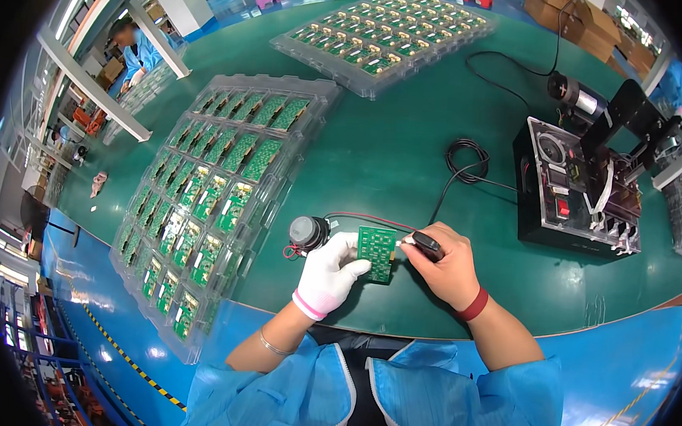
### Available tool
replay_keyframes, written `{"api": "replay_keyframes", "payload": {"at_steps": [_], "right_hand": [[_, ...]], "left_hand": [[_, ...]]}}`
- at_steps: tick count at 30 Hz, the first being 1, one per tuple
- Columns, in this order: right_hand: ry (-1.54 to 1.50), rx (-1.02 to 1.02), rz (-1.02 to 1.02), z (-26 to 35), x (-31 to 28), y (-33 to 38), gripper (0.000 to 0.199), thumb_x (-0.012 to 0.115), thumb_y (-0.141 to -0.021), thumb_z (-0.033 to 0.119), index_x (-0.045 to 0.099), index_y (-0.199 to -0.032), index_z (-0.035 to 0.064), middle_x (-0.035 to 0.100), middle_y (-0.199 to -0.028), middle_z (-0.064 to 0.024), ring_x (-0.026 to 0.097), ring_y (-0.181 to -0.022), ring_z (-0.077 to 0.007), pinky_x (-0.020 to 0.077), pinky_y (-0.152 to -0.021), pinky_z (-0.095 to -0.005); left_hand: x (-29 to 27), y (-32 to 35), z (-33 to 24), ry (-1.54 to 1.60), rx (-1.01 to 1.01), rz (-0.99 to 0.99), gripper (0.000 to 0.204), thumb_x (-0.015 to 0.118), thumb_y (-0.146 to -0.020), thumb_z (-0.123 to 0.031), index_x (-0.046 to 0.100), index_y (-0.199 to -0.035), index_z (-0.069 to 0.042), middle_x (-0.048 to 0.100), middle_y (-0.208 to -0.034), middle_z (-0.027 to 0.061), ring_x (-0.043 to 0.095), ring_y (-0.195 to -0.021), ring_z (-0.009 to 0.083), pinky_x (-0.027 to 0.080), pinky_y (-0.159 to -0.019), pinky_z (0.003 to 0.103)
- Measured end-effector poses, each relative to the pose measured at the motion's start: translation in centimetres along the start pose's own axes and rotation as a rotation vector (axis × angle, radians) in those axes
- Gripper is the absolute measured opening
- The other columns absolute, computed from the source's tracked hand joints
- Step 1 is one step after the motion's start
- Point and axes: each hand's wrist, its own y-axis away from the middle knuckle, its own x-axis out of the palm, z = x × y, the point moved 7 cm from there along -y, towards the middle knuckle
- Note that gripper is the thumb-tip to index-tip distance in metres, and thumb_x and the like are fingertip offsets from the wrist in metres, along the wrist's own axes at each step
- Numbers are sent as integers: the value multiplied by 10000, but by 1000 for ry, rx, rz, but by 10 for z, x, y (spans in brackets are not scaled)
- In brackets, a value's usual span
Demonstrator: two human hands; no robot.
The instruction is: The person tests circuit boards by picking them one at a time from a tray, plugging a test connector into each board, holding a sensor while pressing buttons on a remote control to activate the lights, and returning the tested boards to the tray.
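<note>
My left hand (329,273) wears a white glove and holds a small green circuit board (377,253) by its left edge, just above the green table. My bare right hand (448,268), with a red wristband, grips a black plug-like connector (427,245) with a white tip pressed against the board's right edge. A black cable runs from the connector to a coil (467,160). A small round black speaker (308,232) with red and black wires lies just left of the board, beside my left hand.
A clear plastic tray (279,201) of several green boards lies to the left, another tray (380,83) at the far side. A black test box with clear cover (573,188) stands to the right. Another person in blue (136,48) works far left.
</note>
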Motion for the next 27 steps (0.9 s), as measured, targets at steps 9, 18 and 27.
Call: {"api": "replay_keyframes", "payload": {"at_steps": [9,18,27], "right_hand": [[-62,90,73,-12,9,2,91,729,-783,54,683,-829,-9,614,-733,-80,559,-643,-149,432,-583,-281],[-31,-132,-262,2,-21,2,192,737,-757,21,696,-944,22,704,-874,-82,637,-846,-266,512,-754,-332],[-48,203,97,-13,0,8,214,815,-746,138,659,-794,1,641,-708,-77,563,-594,-104,440,-542,-252]], "left_hand": [[1,1,-4,-176,-33,15,295,606,-843,22,589,-1137,28,681,-956,65,638,-839,105,524,-792,273],[10,-1,7,379,-166,-34,385,612,-852,-17,525,-1228,-10,648,-1027,73,646,-865,153,540,-731,268],[16,-12,19,860,-145,-122,387,557,-901,-16,469,-1279,-28,615,-1110,107,642,-924,171,558,-706,268]]}}
